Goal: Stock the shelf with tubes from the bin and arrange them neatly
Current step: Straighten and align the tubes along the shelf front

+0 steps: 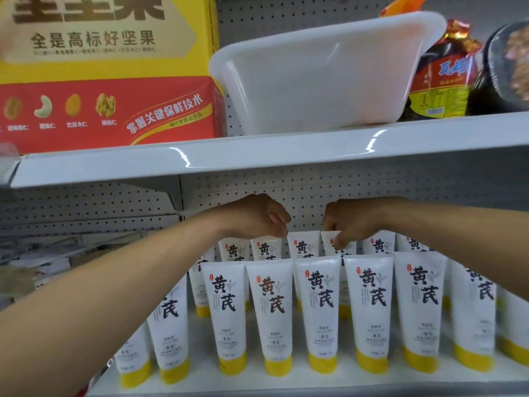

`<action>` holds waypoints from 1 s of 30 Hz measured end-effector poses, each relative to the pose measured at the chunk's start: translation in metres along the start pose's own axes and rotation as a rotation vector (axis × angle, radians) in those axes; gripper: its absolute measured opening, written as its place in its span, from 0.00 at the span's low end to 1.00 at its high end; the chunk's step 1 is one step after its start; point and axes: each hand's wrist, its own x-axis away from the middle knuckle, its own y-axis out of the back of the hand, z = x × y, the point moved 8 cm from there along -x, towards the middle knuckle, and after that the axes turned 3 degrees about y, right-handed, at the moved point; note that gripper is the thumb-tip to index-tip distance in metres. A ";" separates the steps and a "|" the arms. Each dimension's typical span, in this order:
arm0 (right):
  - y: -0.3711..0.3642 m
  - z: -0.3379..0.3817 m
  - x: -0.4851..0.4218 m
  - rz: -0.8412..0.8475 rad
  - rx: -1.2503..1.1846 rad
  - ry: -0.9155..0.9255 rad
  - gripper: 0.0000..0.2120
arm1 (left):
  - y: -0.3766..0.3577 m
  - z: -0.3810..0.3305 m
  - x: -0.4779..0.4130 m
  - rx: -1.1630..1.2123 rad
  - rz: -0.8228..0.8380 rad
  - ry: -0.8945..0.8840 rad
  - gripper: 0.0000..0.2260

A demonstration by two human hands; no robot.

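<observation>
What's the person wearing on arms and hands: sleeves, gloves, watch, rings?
Nothing that shows. The left forearm and right forearm are bare right out to the frame edges, with no sleeve or cuff in view. The left hand and right hand are ungloved. No watch, wristband or ring is visible, though the fingers are partly hidden.

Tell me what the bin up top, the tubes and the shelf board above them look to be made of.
Bin: translucent white plastic, glossy, judging by the light showing through its walls. Tubes: probably soft white plastic, satin, with yellow caps. Shelf board: likely white painted metal, given its sharp light reflections.
</observation>
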 end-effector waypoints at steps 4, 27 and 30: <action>-0.001 -0.003 0.000 -0.020 0.007 0.023 0.05 | -0.004 -0.005 -0.006 -0.004 0.008 -0.007 0.17; 0.000 -0.045 0.033 0.035 -0.144 -0.039 0.15 | -0.036 -0.031 -0.043 -0.229 0.116 -0.018 0.11; -0.002 -0.041 0.027 -0.003 -0.179 -0.006 0.12 | -0.035 -0.032 -0.043 -0.207 0.115 -0.022 0.11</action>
